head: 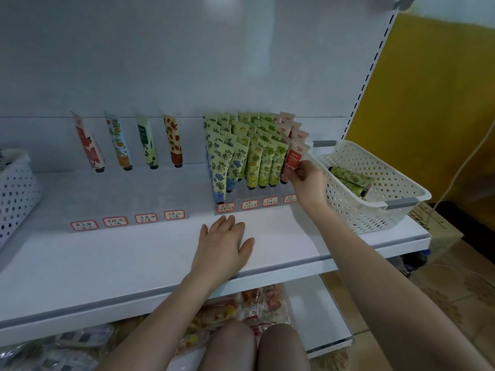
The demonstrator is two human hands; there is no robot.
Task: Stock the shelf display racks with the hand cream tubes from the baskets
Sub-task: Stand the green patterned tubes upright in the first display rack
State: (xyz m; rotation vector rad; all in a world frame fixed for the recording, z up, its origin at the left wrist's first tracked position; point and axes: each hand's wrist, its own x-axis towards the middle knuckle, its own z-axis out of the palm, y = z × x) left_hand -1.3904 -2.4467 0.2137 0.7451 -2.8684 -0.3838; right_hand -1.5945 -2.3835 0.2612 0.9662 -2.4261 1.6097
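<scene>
Now the right grip [305,178] pinches the lower end of a coral tube [294,158] between thumb and fingers, at the front of the rightmost row of the display rack [257,195]. The left grip [225,242] lies flat on the shelf [134,253] with straight fingers and holds nothing.

We think the rows are packed very tightly, so a strong push on this tube could tip the green tubes [267,156] just beside it, or the tube could sit crooked in its lane. Our right wrist is also close to the white basket [348,204], which stands at the end of the shelf. A careless pull back could shift it toward the edge. Two green tubes in the basket [351,175] wait for stocking.

The cap of the coral tube is hidden behind our fingers. The rack is transparent and hard to make out. We cannot read the handwritten labels [226,207]. A second basket [13,188] at the left is cut off, and we cannot see its content.
</scene>
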